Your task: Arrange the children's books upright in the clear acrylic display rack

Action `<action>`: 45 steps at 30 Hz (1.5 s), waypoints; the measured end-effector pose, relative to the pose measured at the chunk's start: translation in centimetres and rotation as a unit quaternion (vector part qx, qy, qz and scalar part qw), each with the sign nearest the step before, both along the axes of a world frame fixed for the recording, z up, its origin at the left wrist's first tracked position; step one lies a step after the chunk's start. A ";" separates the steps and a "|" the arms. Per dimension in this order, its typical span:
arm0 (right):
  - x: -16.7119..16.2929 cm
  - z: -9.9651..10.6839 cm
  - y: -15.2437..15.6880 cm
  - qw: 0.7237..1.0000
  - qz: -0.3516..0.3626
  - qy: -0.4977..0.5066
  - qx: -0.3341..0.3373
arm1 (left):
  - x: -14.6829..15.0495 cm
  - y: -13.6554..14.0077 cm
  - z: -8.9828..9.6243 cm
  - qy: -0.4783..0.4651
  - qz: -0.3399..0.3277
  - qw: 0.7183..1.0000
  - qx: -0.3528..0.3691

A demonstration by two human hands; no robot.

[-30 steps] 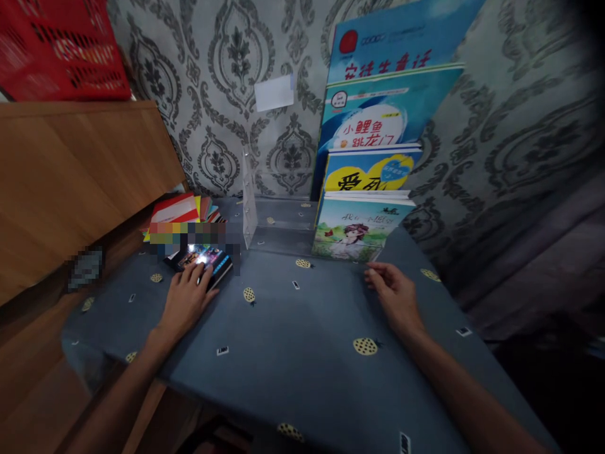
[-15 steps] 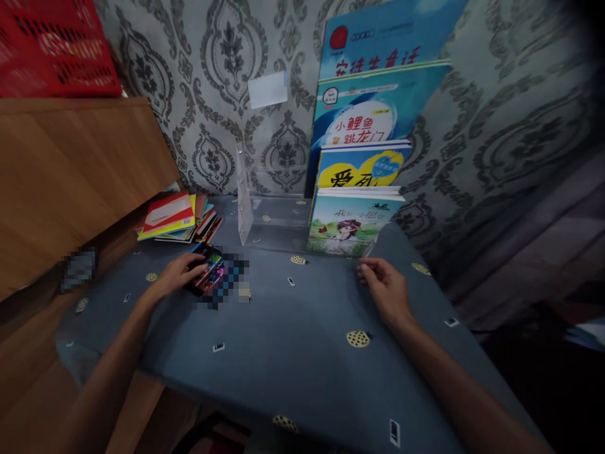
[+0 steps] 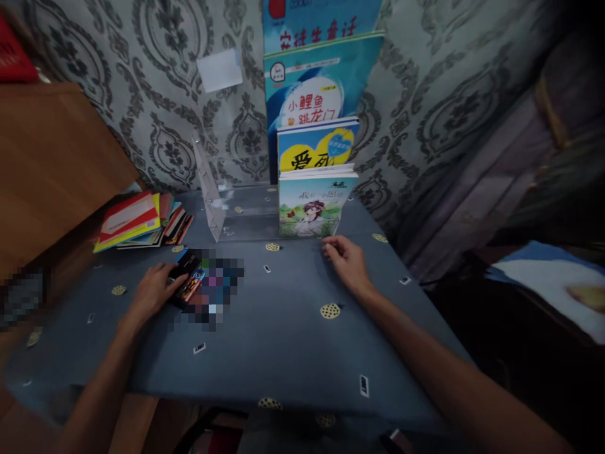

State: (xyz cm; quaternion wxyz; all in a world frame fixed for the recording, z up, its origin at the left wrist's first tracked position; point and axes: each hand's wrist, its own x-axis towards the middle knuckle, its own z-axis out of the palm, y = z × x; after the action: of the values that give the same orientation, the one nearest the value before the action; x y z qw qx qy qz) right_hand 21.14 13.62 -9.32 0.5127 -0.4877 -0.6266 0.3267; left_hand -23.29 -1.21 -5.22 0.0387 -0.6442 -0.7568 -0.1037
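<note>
Left hand (image 3: 150, 291) flat on blue tablecloth (image 3: 283, 340), fingers (image 3: 172, 282) loosely spread, tips touching left edge of dark colourful book (image 3: 189, 284). Book flat, near-left of clear acrylic stand (image 3: 212, 198), partly blurred. Right hand (image 3: 346, 261) resting knuckles-up, fingers curled together, just near of 4 upright picture books (image 3: 314, 202).

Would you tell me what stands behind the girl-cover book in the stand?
Behind the girl-cover book stand three taller books, stepped upward; only their top parts show, the rest is covered.
</note>
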 end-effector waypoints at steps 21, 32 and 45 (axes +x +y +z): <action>-0.2 0.5 -0.7 0.997 0.024 -0.065 0.022 | 11.2 0.7 -1.0 0.037 -0.121 0.991 0.047; 1.0 2.1 -0.9 0.974 0.081 -0.205 0.053 | 19.2 0.5 1.2 0.126 -0.136 0.983 -0.003; 1.6 5.4 -3.9 0.935 0.186 -0.301 -0.034 | 22.1 3.9 -0.7 0.048 -0.316 0.947 0.031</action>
State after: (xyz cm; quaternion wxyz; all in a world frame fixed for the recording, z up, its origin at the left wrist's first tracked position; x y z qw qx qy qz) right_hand 22.77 9.68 -3.96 0.2130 -0.4555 -0.8194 0.2752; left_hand -1.16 2.73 -5.93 0.0601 -0.8528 -0.5084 -0.1030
